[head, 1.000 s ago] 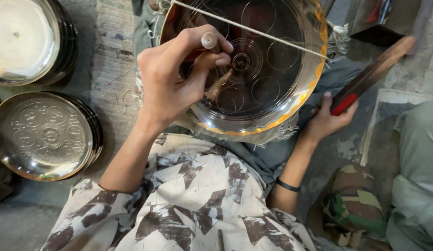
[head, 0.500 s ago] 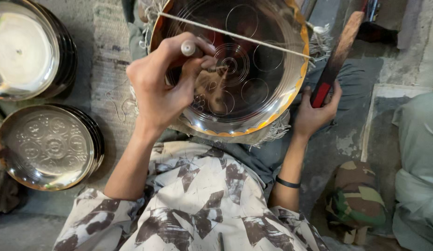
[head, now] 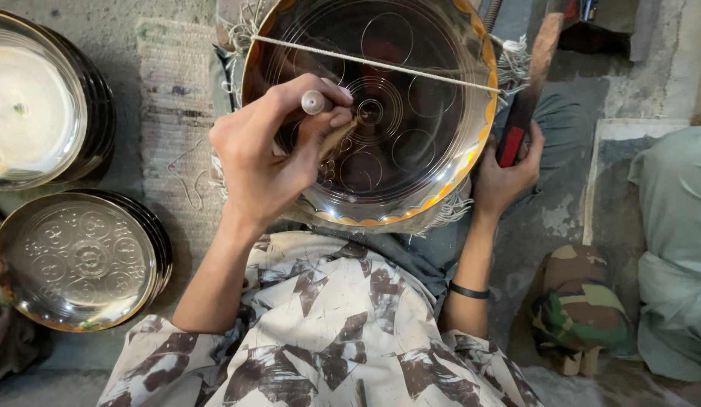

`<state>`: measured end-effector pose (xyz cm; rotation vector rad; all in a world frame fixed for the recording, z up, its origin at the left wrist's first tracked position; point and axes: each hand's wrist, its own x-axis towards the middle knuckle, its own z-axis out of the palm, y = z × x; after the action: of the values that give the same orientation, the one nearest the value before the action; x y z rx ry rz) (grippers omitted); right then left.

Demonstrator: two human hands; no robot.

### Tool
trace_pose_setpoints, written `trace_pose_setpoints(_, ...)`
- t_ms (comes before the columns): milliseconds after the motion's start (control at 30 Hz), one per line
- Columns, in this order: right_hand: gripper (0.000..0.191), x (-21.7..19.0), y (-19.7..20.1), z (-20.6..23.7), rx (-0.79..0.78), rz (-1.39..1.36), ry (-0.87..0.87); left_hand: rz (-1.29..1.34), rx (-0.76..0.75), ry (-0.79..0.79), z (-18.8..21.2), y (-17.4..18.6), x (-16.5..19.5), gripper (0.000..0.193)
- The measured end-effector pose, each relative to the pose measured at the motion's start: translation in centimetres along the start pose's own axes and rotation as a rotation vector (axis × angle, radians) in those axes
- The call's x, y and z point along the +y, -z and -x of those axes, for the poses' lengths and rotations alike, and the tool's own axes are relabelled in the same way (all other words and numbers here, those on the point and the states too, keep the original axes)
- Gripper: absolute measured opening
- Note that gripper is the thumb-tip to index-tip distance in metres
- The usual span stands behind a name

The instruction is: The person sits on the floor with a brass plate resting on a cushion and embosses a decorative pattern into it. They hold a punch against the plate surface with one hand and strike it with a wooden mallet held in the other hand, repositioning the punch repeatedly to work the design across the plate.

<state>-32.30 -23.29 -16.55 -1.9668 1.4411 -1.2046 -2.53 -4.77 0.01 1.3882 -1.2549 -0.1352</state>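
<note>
A large round metal tray is propped in the lap, face towards the camera, touching the knees and a fringed cloth under its lower rim. A taut string is stretched across its upper part. Circles are already scribed on it: a small ring at the centre and a ring of circles around that. Finer engraved pattern is seen only in a small patch at lower left, near the tool tip; the rest of the circles look bare, so the engraving is judged early, most of it left.

On the floor at left, a stack of plain polished trays is seen, and below it a stack topped by a fully patterned tray, judged finished.

The left hand is closed around a short punch with a rounded metal cap, its tip set on the tray just left of centre. The right hand is wrapped around the red grip of a long flat wooden striker, held raised beside the tray's right rim, apart from the punch.
</note>
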Motion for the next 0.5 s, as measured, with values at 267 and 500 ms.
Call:
trace_pose_setpoints(267,0.054,-1.5,-0.7,-0.8,0.004,-0.06,0.039,0.055,0.006,0.01,-0.2,-0.4,0.1,0.021)
trace_pose_setpoints(500,0.051,-2.7,-0.7,-0.8,-0.022,-0.06,0.031,0.006,-0.007,-0.002,-0.3,-0.5,0.0,0.021)
